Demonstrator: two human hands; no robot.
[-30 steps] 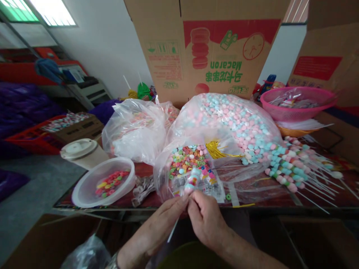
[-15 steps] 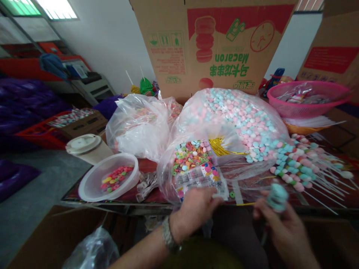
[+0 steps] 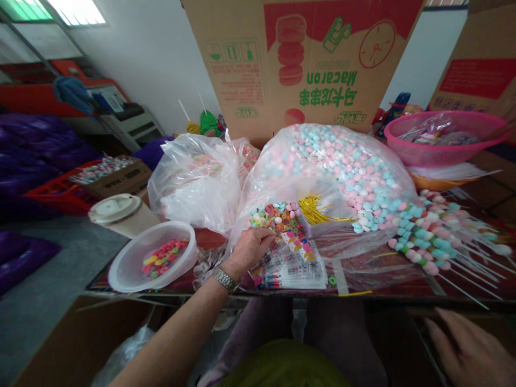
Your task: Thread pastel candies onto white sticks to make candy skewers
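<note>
Fingertips pressed together, my left hand [image 3: 253, 248] is at the near edge of a pile of colourful ring candies [image 3: 278, 216]; what they pinch, if anything, is hidden. Just below it lies a fanned stack of printed clear wrappers [image 3: 296, 269]. Gold twist ties [image 3: 314, 209] sit to the right of the candies. My right hand [image 3: 470, 346] is low at the right, below the table edge, over a dark opening. It is blurred, its fingers look apart, and nothing shows in it.
A large bag of pastel marshmallows [image 3: 363, 166] fills the middle. Marshmallow skewers [image 3: 427, 236] lie at right, under a pink basket [image 3: 439, 150]. At left are a plastic bowl [image 3: 121, 269] with ring candies, a lidded cup [image 3: 116, 209] and another plastic bag [image 3: 197, 188].
My left hand has moved up and left from the wrappers to the ring candies. My right hand has dropped to the lower right, and the blue marshmallow piece it held is out of sight.
</note>
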